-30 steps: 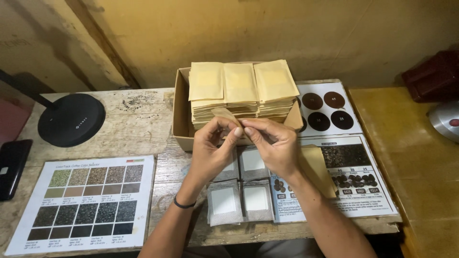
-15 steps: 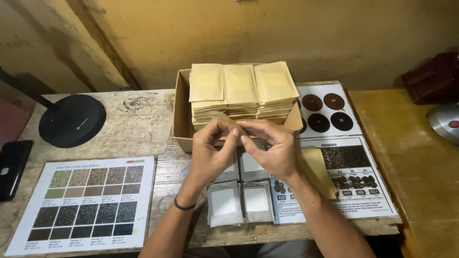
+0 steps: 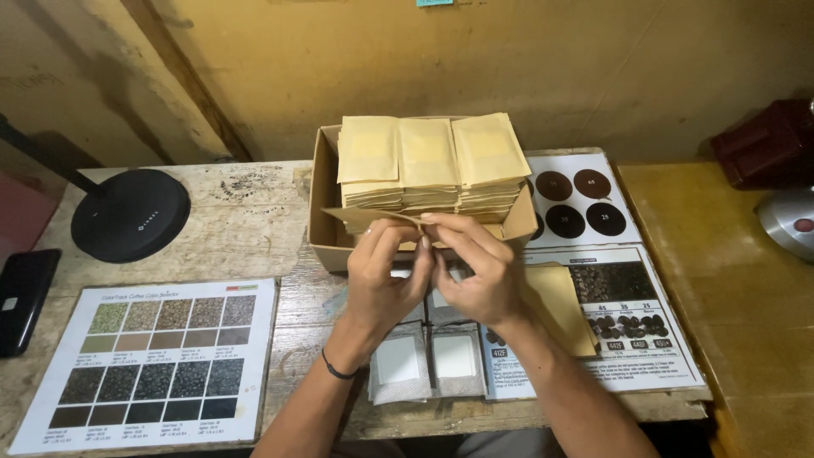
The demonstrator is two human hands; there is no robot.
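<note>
Head view of a wooden table against a yellow wall. Compared with the frame half a second earlier, the two hands sit closer together and the tan paper pouch between them lies flatter, its free end now reaching further toward the person's left. The left hand and the right hand meet just in front of the cardboard box, fingertips pressed together on the pouch's near edge; both hands are closed on the pouch in a pinch, thumbs beneath and fingers above.

The pouch is held in the air over the box's front wall, roughly level, with its long axis running left to right across the view; the free end points to the person's left, while the other end is hidden behind the fingers.

The box is open-topped and holds three side-by-side stacks of tan paper pouches, piled above its rim.

On the table below the hands lie grey filter sachets with white centres, side by side. A further tan envelope lies flat to the right, resting on a printed sheet with bean photographs. Behind it lies a card with four dark discs. At the left lie a colour chart of bean swatches, a black round lamp base and a black phone.
</note>
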